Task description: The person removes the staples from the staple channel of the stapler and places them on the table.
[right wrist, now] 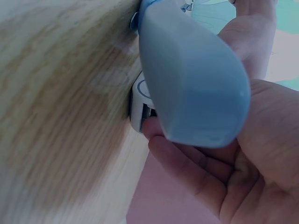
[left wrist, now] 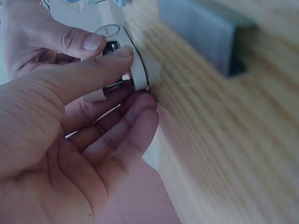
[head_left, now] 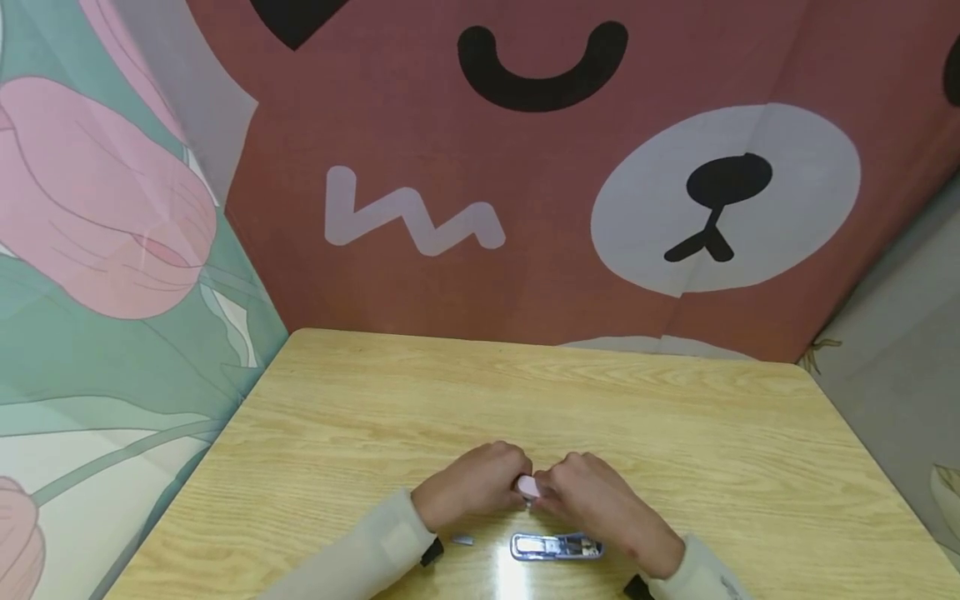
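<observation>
Both hands meet over the table and hold a small white stapler [head_left: 528, 486] between them. In the left wrist view the stapler [left wrist: 139, 70] shows a rounded white shell with metal parts in its opening. My left hand [head_left: 480, 479] pinches it, thumb across the opening and fingers behind. My right hand [head_left: 592, 492] grips the other end, its thumb laid near the shell's printed circle. Close to the right forearm lies a blue stapler [head_left: 555, 547] with metal inside; in the right wrist view this blue stapler [right wrist: 196, 79] covers part of the white one.
A short grey strip of staples [head_left: 462, 540] lies on the wooden table [head_left: 360, 400] by the left wrist, and looks large in the left wrist view. A red-brown printed cloth [head_left: 420, 292] hangs behind the table's back edge, a floral one [head_left: 97, 358] on the left.
</observation>
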Demonstrator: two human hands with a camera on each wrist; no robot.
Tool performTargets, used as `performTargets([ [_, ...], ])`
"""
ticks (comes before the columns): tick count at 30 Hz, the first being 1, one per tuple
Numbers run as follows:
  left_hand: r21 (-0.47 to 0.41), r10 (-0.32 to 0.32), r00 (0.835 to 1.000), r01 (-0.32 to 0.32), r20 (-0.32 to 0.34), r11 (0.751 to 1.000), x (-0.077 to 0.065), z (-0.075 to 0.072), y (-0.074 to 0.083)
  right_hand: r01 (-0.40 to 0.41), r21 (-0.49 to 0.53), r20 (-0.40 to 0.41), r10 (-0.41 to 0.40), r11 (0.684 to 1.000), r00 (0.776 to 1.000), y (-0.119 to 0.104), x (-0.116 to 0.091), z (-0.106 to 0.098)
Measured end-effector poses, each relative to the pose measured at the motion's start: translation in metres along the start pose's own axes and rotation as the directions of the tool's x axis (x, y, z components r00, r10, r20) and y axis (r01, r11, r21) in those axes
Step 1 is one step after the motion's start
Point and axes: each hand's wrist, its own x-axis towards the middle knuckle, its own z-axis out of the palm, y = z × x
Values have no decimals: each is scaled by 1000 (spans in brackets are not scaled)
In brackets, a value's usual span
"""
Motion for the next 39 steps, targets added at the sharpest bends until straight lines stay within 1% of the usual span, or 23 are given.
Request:
performTargets([
  [5,-7,-6,1000,6,-1,1000,1,-1,0,3,3,-10,-3,1000,1000,1,-2,-1],
  [12,-12,9,1000,-9,-2,1000,2,-3,0,-48,64,-22,49,997,999,0,-5,-3],
  [16,-10,4,1000,-4,7,1000,0,-2,0,-63,93,-19,66,994,998,-2,-7,-1],
  [21,-52,-13,1000,13,8,999,-3,0,-3,-112,153,-22,117,982,993,-2,-10,1],
  [23,-77,-13,1000,13,3,997,-5,0,-3,-137,159,-35,144,978,989,-2,-11,2],
  [26,-86,-9,1000,9,-2,996,-6,0,-2,-160,165,-51,170,973,984,-1,-12,1],
  [29,-63,-11,1000,11,3,998,-5,-1,0,-160,175,-52,171,971,984,1,-14,0],
  [31,-51,-16,1000,16,9,999,-3,-1,1,-157,200,-42,169,967,985,2,-15,-1],
  [34,-29,-10,1000,10,3,1000,-2,0,1,-163,245,-33,176,956,984,3,-17,-1],
  [39,-22,-7,1000,7,-5,1000,-3,0,1,-176,341,-35,200,924,979,5,-21,0],
])
